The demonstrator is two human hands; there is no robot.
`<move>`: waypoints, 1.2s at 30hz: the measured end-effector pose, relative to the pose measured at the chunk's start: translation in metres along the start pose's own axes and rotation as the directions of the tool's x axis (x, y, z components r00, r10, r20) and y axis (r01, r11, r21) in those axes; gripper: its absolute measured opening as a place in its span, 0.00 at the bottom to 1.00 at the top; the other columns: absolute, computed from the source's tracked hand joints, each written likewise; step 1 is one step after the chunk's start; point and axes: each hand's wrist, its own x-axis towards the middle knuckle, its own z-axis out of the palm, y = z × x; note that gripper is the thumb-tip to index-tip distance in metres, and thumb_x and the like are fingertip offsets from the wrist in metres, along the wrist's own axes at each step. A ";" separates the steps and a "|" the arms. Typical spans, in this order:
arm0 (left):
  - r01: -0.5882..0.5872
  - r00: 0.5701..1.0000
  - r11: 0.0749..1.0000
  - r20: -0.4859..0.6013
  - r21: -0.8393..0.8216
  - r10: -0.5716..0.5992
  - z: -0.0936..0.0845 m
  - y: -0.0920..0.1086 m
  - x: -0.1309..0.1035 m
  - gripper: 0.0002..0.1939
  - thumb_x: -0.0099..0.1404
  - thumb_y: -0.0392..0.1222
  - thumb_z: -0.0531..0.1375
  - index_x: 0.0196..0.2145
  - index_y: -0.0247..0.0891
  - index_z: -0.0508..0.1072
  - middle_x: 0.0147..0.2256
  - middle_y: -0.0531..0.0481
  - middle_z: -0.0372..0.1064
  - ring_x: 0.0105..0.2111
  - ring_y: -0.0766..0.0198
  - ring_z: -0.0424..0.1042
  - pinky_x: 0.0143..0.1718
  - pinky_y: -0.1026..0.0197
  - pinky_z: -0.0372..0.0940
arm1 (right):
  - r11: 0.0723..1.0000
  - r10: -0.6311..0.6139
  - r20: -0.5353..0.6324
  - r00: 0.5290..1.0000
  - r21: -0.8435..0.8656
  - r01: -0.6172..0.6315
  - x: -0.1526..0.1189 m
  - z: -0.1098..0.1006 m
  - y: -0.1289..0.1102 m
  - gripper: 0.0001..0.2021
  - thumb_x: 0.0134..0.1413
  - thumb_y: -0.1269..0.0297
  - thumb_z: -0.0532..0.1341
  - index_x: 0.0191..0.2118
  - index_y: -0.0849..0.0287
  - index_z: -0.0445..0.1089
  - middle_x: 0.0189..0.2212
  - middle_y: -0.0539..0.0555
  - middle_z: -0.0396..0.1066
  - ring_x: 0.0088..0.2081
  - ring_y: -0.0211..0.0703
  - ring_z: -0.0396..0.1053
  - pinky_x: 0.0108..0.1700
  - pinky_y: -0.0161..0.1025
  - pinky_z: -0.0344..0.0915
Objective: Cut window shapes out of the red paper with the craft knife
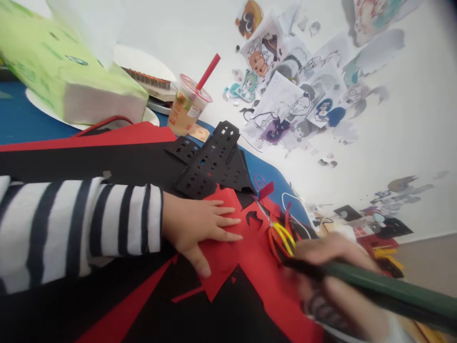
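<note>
My left hand, below a black-and-white striped sleeve, lies flat with fingers spread on a red paper. My right hand, smeared by motion, closes round a dark green pen-like tool with a black end. Its exact kind does not show. Just left of that hand, scissors with orange and yellow handles rest on the red paper. Beyond my left fingers lies a folded black paper piece with small cut-out holes. Black paper and red scraps lie beneath and around.
A drink cup with a red straw stands at the back, near a green tissue pack. White cables run along the right edge of the blue table. The wall behind carries several drawings.
</note>
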 end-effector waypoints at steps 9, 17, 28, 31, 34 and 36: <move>0.034 0.998 0.999 0.054 -0.010 -0.033 0.001 -0.004 0.004 0.42 0.53 0.51 0.65 0.62 0.34 0.56 0.64 0.39 0.43 0.65 0.46 0.38 0.64 0.42 0.32 | 0.999 0.030 0.173 0.984 0.018 -0.034 0.015 0.057 0.073 0.03 0.48 0.69 0.60 0.31 0.58 0.70 0.21 0.49 0.70 0.16 0.33 0.65 0.20 0.30 0.62; 0.069 0.995 0.998 0.069 0.003 -0.069 0.001 -0.003 0.006 0.41 0.55 0.54 0.62 0.62 0.36 0.56 0.65 0.43 0.42 0.66 0.49 0.36 0.64 0.43 0.31 | 0.980 -0.077 0.157 0.985 -0.170 0.104 0.013 0.062 0.058 0.10 0.44 0.77 0.57 0.32 0.54 0.69 0.18 0.45 0.70 0.16 0.32 0.66 0.25 0.29 0.63; 0.080 0.994 0.996 0.068 0.024 -0.082 0.002 -0.002 0.007 0.41 0.54 0.53 0.63 0.61 0.37 0.57 0.65 0.45 0.43 0.66 0.48 0.36 0.64 0.44 0.31 | 0.990 -0.059 0.172 0.983 -0.114 0.080 0.006 0.062 0.064 0.12 0.44 0.79 0.57 0.33 0.55 0.68 0.21 0.47 0.71 0.18 0.34 0.68 0.24 0.30 0.65; 0.092 0.994 0.996 0.062 0.015 -0.093 0.002 -0.001 0.008 0.42 0.53 0.53 0.64 0.61 0.37 0.57 0.65 0.45 0.45 0.66 0.48 0.37 0.64 0.44 0.30 | 0.994 -0.053 0.184 0.982 -0.084 0.069 0.008 0.062 0.063 0.12 0.44 0.80 0.57 0.33 0.55 0.67 0.20 0.47 0.71 0.18 0.34 0.68 0.23 0.30 0.64; 0.091 0.994 0.996 0.064 0.018 -0.092 0.002 -0.001 0.008 0.41 0.53 0.53 0.63 0.61 0.36 0.58 0.64 0.45 0.46 0.66 0.49 0.37 0.64 0.45 0.30 | 0.994 -0.054 0.174 0.983 -0.084 0.069 0.009 0.063 0.061 0.11 0.45 0.79 0.56 0.32 0.55 0.67 0.21 0.48 0.71 0.18 0.33 0.68 0.22 0.30 0.64; 0.091 0.993 0.996 0.069 0.025 -0.093 0.002 -0.001 0.008 0.41 0.53 0.53 0.63 0.61 0.37 0.57 0.64 0.45 0.45 0.66 0.50 0.37 0.64 0.46 0.30 | 0.993 -0.048 0.173 0.984 -0.103 0.066 0.009 0.064 0.060 0.11 0.45 0.79 0.56 0.32 0.55 0.67 0.21 0.48 0.71 0.18 0.33 0.68 0.22 0.30 0.64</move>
